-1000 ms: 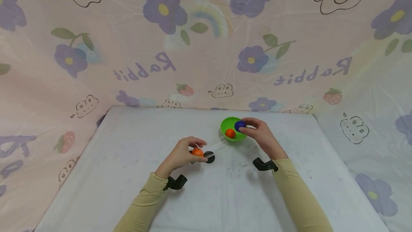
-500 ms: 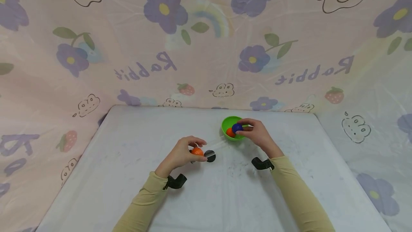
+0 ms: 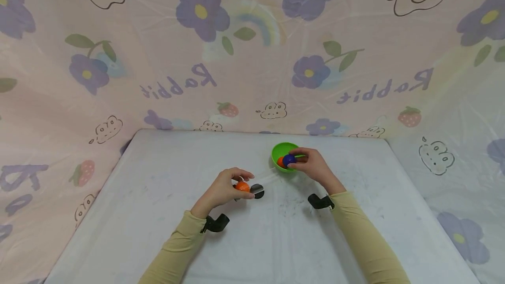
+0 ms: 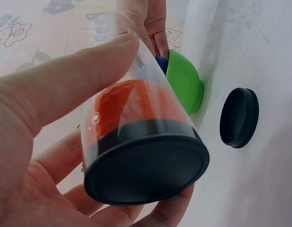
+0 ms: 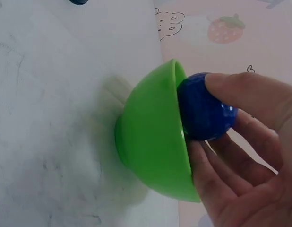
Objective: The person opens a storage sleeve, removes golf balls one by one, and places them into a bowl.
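My left hand (image 3: pixel 218 191) grips a clear plastic tube (image 4: pixel 158 78) with a black base (image 4: pixel 148 170); an orange ball (image 3: pixel 242 187) sits inside, by the base. The tube lies tilted, its far end toward the bowl. At the right, my right hand (image 3: pixel 314 166) pinches a blue ball (image 5: pixel 202 106) between thumb and fingers, just at the rim of a green bowl (image 5: pixel 150 137). The bowl stands on the table, and a second orange ball (image 3: pixel 280 162) rests in it, partly hidden behind the blue one.
A round black cap (image 4: pixel 238 118) lies on the white table (image 3: pixel 189 152) between the left hand and the bowl. Patterned cloth (image 3: pixel 252 73) hangs behind and at both sides of the table. Each wrist carries a black camera mount (image 3: pixel 217 222).
My right hand has moved left and slightly down with the blue ball, which now covers part of the orange ball in the bowl. The left hand has stayed nearly still.
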A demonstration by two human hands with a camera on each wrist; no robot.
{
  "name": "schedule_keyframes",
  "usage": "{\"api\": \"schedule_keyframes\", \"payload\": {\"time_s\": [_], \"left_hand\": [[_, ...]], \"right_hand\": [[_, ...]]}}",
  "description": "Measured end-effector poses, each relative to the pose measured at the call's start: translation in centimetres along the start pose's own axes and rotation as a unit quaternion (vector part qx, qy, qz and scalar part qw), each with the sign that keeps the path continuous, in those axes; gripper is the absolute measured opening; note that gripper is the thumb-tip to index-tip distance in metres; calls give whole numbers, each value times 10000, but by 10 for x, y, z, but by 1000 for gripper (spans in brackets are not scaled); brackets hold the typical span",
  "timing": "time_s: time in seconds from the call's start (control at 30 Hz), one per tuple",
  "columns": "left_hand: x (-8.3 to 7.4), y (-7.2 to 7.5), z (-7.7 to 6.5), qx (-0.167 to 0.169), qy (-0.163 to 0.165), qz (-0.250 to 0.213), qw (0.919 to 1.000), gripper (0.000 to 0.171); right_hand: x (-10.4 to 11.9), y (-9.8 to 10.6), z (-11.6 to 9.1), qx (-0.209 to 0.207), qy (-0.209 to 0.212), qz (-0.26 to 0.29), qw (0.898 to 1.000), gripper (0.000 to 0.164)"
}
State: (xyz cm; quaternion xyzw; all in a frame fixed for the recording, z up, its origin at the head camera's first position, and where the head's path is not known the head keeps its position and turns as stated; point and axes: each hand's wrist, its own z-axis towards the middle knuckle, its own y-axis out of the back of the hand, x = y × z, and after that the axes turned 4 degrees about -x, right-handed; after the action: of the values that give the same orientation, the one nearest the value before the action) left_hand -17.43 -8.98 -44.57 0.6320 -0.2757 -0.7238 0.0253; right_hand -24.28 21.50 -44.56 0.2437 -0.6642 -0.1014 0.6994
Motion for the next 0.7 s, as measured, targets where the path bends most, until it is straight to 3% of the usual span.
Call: {"api": "schedule_keyframes", "payload": {"time_s": [0.37,0.43,0.7], "left_hand": [[0,0,1,-14,-61,-14,10000,47],[0,0,1,-11,-58,-22,10000,47],[0,0,0,-6,-25,-9,10000,47]], "right_hand": [[11,-3,-6,148,255,-267,9992,45],[2,-4,-2,135,290,-349,9989,45],[1,-4,-2,235,295,-286,9989,40]]}}
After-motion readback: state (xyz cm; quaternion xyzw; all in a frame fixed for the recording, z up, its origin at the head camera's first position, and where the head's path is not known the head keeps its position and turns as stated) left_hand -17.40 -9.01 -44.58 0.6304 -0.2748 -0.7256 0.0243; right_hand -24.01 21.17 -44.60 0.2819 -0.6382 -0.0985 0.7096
